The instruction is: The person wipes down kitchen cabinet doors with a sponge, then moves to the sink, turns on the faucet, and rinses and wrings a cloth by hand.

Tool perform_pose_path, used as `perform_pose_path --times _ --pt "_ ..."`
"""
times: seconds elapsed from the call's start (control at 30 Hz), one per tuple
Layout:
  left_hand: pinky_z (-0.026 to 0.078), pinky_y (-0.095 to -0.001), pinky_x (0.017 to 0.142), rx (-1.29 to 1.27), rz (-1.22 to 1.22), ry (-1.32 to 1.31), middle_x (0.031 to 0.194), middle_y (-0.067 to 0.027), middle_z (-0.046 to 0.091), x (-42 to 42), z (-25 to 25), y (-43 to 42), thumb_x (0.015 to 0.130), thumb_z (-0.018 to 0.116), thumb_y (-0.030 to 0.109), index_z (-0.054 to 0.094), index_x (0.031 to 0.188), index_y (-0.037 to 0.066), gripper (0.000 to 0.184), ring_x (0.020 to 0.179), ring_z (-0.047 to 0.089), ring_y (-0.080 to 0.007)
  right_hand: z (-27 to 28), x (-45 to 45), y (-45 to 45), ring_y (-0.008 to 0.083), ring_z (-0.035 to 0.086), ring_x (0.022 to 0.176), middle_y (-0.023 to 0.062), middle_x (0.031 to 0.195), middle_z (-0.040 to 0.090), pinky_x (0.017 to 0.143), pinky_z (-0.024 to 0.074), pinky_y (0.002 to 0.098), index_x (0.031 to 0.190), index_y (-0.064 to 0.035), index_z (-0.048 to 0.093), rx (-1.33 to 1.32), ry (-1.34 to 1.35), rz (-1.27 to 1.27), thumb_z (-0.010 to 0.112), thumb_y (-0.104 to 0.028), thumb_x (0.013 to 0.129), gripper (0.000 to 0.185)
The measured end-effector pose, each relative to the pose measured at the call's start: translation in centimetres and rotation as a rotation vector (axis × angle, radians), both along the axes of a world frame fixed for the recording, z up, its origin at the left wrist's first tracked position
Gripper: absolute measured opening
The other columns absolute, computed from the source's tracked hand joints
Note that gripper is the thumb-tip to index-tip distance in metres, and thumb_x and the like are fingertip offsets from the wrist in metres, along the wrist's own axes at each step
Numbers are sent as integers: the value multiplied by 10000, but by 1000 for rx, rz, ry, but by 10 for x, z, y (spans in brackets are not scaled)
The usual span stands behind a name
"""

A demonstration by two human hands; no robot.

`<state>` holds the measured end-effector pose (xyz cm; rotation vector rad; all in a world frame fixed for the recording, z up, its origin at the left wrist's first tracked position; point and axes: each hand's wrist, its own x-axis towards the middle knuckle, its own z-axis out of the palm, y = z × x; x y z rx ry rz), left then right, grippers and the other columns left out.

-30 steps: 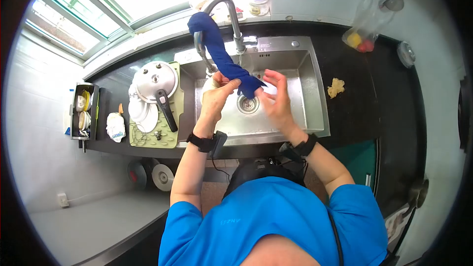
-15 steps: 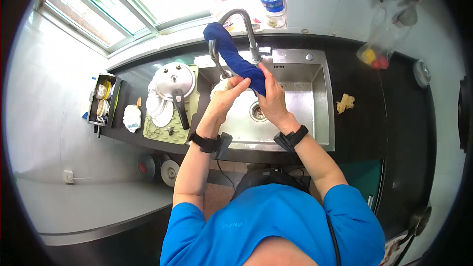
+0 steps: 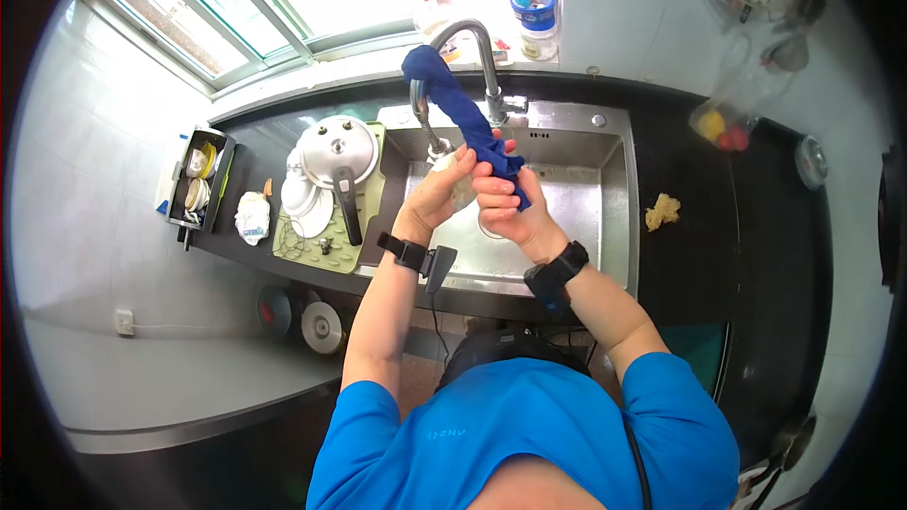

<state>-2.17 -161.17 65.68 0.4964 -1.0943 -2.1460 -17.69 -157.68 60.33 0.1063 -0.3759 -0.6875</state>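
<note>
A dark blue cloth (image 3: 458, 106) hangs over the curved faucet (image 3: 488, 66), its lower end bunched above the sink (image 3: 576, 212). My left hand (image 3: 436, 191) pinches the cloth from the left between thumb and fingers. Just to the right, my right hand (image 3: 518, 208) has its fingers curled round the cloth's lower end. Something pale, too hidden to name, shows behind my left hand over the basin. The drain is mostly covered by my right hand.
Left of the sink, a pressure cooker lid (image 3: 333, 149) and white dishes lie on a green mat (image 3: 370, 198). Farther left are a white bundle (image 3: 252, 218) and a dish rack (image 3: 225, 165). A yellowish clump (image 3: 663, 212) lies on the right counter.
My right hand has moved down and its fingers have closed round the lower end of the cloth, which is now more bunched. The camera view has shifted, too.
</note>
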Motion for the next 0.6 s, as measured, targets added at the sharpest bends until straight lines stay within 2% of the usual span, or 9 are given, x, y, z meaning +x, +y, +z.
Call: perform_pose_path --times 0.13,0.23,0.27,0.33,0.37,0.4,0.47,0.5,0.6 --pt "490 -355 1038 -36 13 -14 1343 -94 578 1 -14 -7 985 639 410 483 1401 65 563 1183 610 -199 -1 1 16 82 505 584 -15 811 548 525 424 243 1131 -70 550 -67 56 -153 429 -473 1028 434" --pt "495 -349 993 -41 66 -118 1276 -82 624 -4 -22 -15 976 677 303 540 1348 57 466 1135 621 -189 -5 -21 17 155 651 725 62 990 656 570 477 258 1269 -67 552 -129 735 -135 378 -595 1022 609" --pt "495 -342 975 -101 114 -214 1240 -75 645 -6 -22 -16 972 688 264 568 1318 53 423 1117 625 -184 -7 -24 22 155 651 725 62 990 656 570 477 258 1269 -67 552 -123 739 -137 378 -595 1022 609" --pt "493 -322 941 -87 183 -197 1126 -46 687 -14 -20 -16 954 710 193 622 1230 45 325 1064 636 -164 19 -26 38 216 676 861 116 1138 636 595 520 311 1328 -111 450 -63 1321 -584 375 -601 1020 584" --pt "492 -306 910 -130 251 -287 1095 -38 694 -17 -22 -19 940 726 192 636 1198 46 310 1019 640 -148 18 -26 38 303 621 1114 177 1326 528 810 557 431 1409 -86 371 -67 1475 -767 570 -429 991 576" --pt "490 -289 879 -171 320 -377 1065 -30 700 -20 -23 -19 926 743 191 650 1167 48 295 974 643 -133 19 -23 41 303 621 1114 177 1326 528 810 557 431 1409 -86 371 -67 1482 -765 570 -429 991 576" --pt "464 -261 790 -212 380 -437 1024 -14 702 -32 -14 -13 918 750 225 671 1108 60 263 881 618 -97 23 -9 50 366 446 1340 214 1469 381 1049 445 511 1492 -66 303 -659 2003 -1561 746 -190 862 780" --pt "446 -250 747 -201 439 -483 950 1 685 -36 -14 -12 900 768 260 680 1058 64 266 822 595 -80 31 -4 49 403 251 1463 220 1569 221 1172 296 527 1565 -60 189 -813 2017 -1603 828 -30 706 1070" --pt "413 -242 674 -96 504 -468 838 26 644 -45 -6 -10 855 805 340 689 983 52 336 739 543 -60 15 1 20 414 203 1494 208 1618 186 1182 284 538 1576 -77 171 -1150 2466 -1589 866 -165 726 1102"
